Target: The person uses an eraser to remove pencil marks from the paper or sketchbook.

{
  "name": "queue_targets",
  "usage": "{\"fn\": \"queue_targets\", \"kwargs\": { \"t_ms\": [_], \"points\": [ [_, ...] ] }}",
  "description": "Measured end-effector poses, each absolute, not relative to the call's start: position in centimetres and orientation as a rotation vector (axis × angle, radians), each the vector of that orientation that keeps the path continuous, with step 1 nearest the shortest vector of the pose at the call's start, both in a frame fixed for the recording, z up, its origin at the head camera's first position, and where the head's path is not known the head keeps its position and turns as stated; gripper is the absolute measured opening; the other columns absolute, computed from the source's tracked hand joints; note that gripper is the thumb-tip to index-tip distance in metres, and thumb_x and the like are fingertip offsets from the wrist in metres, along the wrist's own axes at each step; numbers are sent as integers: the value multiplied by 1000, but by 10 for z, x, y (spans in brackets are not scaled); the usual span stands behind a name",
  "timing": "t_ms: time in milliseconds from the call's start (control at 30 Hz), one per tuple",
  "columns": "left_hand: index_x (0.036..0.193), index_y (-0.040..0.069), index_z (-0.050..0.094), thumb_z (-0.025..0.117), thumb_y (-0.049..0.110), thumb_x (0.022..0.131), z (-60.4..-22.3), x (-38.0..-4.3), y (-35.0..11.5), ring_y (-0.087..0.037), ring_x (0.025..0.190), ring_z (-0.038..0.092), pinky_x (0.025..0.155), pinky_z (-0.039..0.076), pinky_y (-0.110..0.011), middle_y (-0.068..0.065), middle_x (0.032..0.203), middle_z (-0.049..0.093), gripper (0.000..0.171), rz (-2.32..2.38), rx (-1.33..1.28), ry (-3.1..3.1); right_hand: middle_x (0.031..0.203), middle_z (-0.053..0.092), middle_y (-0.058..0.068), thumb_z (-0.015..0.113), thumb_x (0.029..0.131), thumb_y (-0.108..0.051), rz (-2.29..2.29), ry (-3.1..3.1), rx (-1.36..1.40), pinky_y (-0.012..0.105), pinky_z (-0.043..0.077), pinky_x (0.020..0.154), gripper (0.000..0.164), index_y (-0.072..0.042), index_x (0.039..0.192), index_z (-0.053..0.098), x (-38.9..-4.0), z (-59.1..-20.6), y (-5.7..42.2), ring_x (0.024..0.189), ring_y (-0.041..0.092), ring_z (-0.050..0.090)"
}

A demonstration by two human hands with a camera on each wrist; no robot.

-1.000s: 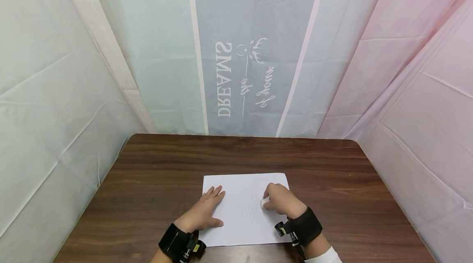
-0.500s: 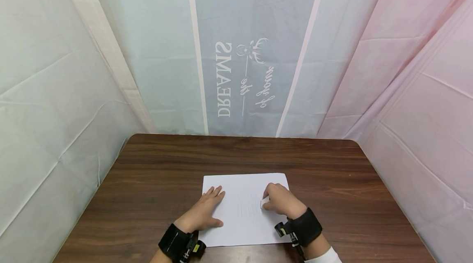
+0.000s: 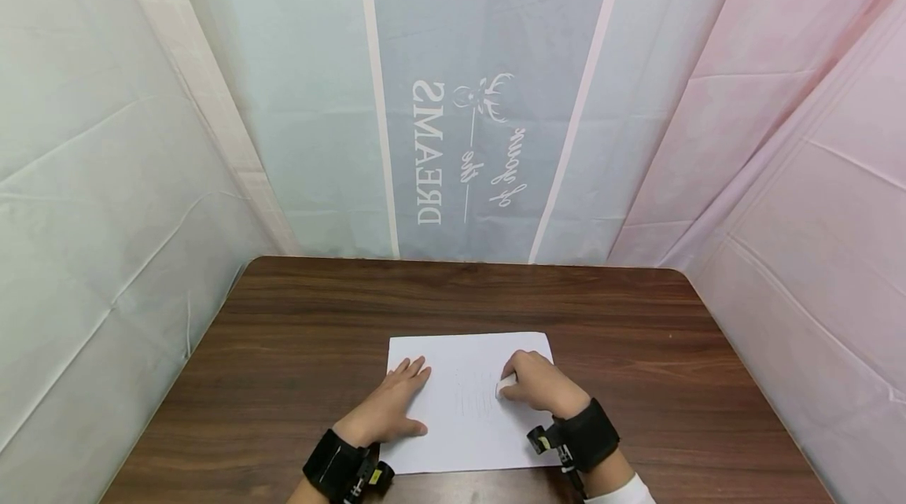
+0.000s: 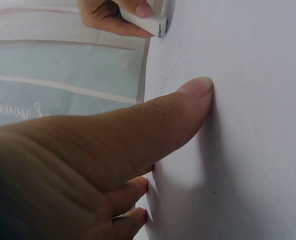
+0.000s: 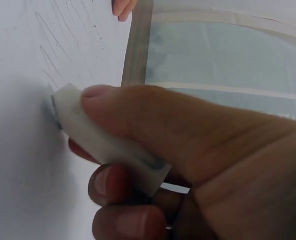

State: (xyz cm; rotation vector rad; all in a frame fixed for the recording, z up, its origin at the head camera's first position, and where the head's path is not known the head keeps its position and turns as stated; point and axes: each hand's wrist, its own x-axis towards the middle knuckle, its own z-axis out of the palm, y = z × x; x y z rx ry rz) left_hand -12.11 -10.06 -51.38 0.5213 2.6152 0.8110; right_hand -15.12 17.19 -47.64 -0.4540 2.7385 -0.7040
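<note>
Pinching eraser [image 5: 99, 134] between thumb, fingers: right hand [image 3: 543, 386]; end seemingly touching paper [image 3: 463, 441]; left hand [image 3: 389, 408] spread.

Eraser [image 5: 95, 138], partly covered by the right hand [image 3: 542, 385]; left edge of the paper [image 3: 467, 445], partly hidden beneath the left hand [image 3: 387, 406]; table [image 3: 283, 347] and sleeve [image 3: 626, 491], cut off below in head view.

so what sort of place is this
Probably a curtained-off recording corner, though the room beyond can't be seen: pale fabric sheets hang along the back and both sides of a brown wood-grain table, and black cameras are strapped to both wrists.
</note>
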Motion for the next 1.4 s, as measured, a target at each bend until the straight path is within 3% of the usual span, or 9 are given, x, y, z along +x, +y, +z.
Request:
{"fn": "queue_targets", "kwargs": {
  "t_ms": [367, 867, 1400],
  "points": [
    [149, -2, 47, 90, 21, 75, -514, -122, -101, -45, 153, 25, 123, 24, -63, -22, 163, 33, 89, 804, 524, 2622, 106, 76, 14, 78, 87, -14, -781, 2778, -545, 34, 56, 73, 19, 0, 100, 77, -155, -477, 173, 94, 19, 68],
    [147, 1, 50, 85, 23, 80, -516, -121, -101, -41, 153, 29, 125, 25, -57, -18, 161, 40, 79, 713, 548, 2702, 107, 76, 13, 75, 90, -15, -778, 2797, -557, 35, 57, 74, 20, -1, 104, 77, -158, -482, 173, 96, 19, 70],
    [146, 0, 51, 79, 21, 87, -521, -123, -102, -45, 150, 33, 122, 30, -59, -22, 159, 41, 69, 751, 557, 2762, 110, 76, 10, 76, 89, -16, -781, 2817, -529, 34, 58, 73, 22, -3, 107, 77, -160, -481, 171, 93, 16, 69]
  ]
}}
